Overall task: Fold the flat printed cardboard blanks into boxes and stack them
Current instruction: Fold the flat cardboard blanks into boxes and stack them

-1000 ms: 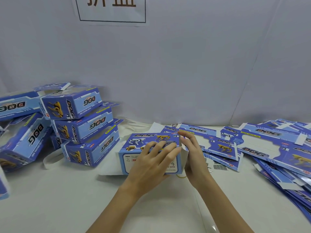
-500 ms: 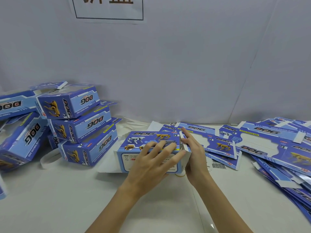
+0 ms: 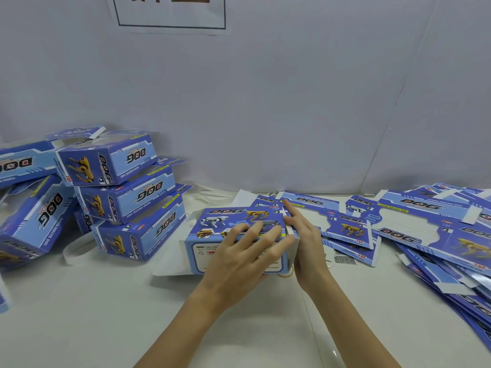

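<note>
A blue printed box (image 3: 220,227) with robot dogs on its top stands half folded at the table's middle. My left hand (image 3: 244,253) lies over its near face and top with fingers spread and nearly straight, pressing it down. My right hand (image 3: 305,240) stands flat against the box's right end, fingers straight, pushing the white end flap inward. Its left end flap (image 3: 170,261) lies open on the table. Flat blanks (image 3: 414,229) lie fanned out at the right. Three folded boxes (image 3: 127,192) are stacked at the left.
More folded boxes (image 3: 29,205) lean in a loose heap at the far left. A grey backdrop (image 3: 265,102) with a printed sign rises behind the table. White paper strips (image 3: 79,251) lie by the stack. A yellow rubber band (image 3: 287,273) lies under the box's right end.
My right hand has slid along the box's right end and flattened against the flap. The left hand has stayed on the box.
</note>
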Available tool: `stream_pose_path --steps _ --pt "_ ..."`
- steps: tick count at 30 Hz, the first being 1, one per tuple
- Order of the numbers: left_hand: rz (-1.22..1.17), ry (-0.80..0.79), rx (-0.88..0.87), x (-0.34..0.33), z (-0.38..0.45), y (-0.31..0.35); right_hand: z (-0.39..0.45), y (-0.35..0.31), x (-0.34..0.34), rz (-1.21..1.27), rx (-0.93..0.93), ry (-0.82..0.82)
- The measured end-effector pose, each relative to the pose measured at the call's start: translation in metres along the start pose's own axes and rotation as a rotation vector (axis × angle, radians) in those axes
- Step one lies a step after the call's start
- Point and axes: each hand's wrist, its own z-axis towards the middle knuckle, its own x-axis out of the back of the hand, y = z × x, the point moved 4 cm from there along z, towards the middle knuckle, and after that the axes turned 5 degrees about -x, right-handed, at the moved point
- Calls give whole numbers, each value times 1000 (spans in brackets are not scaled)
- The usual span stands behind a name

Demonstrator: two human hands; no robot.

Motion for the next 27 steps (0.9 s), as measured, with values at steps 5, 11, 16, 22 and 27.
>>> stream_pose_path --steps 5,11,16,22,27 --pt "18 27 -48 2 2 1 3 4 0 -30 119 -28" --pt "56 65 -38 4 2 -2 5 0 3 -145 203 -65" --pt "62 76 -38 5 2 -4 3 -4 2 -137 197 -104" --pt "104 103 -11 8 5 -3 -7 -15 -1 -173 284 -153" --pt "129 119 -13 11 6 -5 -12 -23 -4 -269 393 -168"
